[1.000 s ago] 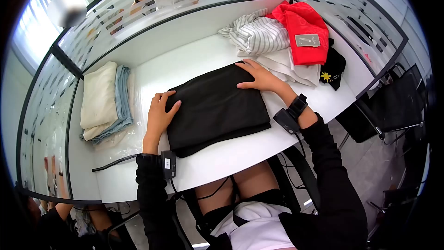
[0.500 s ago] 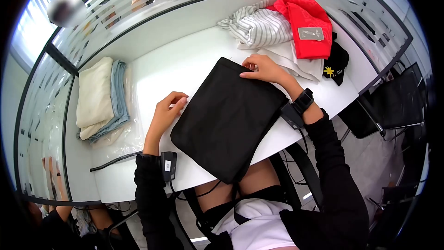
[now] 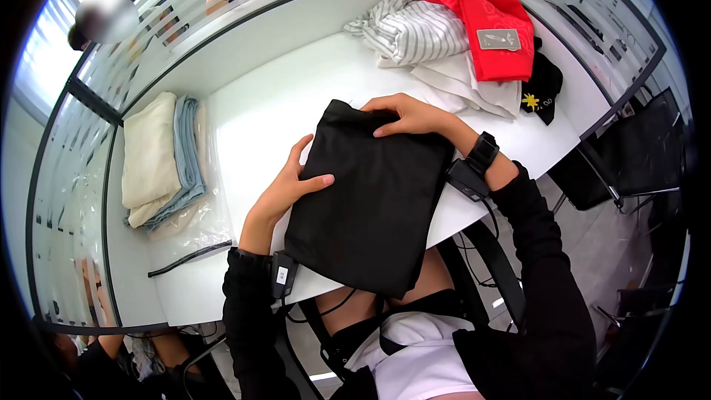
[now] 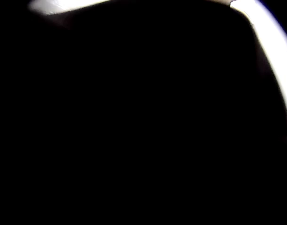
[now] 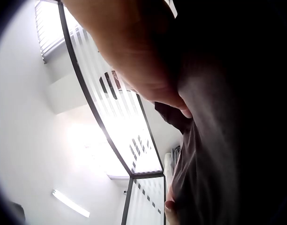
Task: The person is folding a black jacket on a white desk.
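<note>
A folded black cloth (image 3: 363, 207) lies at an angle over the table's near edge, its lower corner hanging above the person's lap. The left hand (image 3: 285, 184) grips its left edge, thumb on top and the other fingers partly hidden at the side. At the far edge the right hand (image 3: 413, 117) pinches the cloth, thumb on top, fingertips out of sight behind it. In the right wrist view the right hand (image 5: 134, 56) is against the dark cloth (image 5: 204, 136). The left wrist view is almost wholly dark.
Folded cream (image 3: 148, 155) and blue (image 3: 189, 155) cloths rest on clear plastic at the left. Striped (image 3: 426, 33), red (image 3: 492, 26) and white garments are heaped at the back right beside a black item (image 3: 544, 89). Low partitions border the white table (image 3: 259, 104).
The black cloth has turned from lying crosswise to a steeper angle and come nearer the body. The left hand let go, then took its left edge again; the right hand has shifted slightly left.
</note>
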`<move>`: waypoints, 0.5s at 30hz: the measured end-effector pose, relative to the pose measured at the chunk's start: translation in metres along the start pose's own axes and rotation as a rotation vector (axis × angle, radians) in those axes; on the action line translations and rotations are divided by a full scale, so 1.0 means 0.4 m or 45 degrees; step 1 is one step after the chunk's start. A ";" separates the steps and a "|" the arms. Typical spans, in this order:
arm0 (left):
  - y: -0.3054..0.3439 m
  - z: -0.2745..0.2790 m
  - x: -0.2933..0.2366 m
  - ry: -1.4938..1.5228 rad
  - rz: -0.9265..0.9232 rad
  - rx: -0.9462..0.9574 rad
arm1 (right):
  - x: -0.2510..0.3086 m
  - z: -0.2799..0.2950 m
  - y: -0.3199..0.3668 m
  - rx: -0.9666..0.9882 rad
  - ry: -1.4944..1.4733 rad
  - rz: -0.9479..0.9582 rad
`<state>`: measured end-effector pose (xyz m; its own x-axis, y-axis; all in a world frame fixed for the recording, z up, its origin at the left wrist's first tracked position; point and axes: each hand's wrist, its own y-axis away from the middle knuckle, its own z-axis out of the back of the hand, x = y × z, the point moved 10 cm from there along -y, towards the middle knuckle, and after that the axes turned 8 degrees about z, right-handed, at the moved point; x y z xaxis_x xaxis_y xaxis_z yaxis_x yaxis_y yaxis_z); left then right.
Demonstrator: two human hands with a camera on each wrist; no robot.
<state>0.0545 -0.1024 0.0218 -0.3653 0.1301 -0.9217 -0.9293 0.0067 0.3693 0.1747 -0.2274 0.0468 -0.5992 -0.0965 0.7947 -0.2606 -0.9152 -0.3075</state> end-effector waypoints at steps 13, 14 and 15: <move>0.005 0.238 0.055 0.327 -0.106 -0.750 | -0.084 0.220 0.093 -0.781 0.412 -0.408; 0.017 0.259 0.058 0.406 -0.175 -0.819 | -0.107 0.207 0.098 -0.751 0.178 -0.527; 0.008 0.264 0.075 0.513 -0.124 -0.746 | -0.122 0.189 0.091 -0.707 0.050 -0.530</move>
<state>0.0465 0.0063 0.0079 -0.1660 -0.2209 -0.9611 -0.7936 -0.5486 0.2632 0.2516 -0.2856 0.0363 -0.3901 0.2431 0.8881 -0.8169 -0.5364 -0.2120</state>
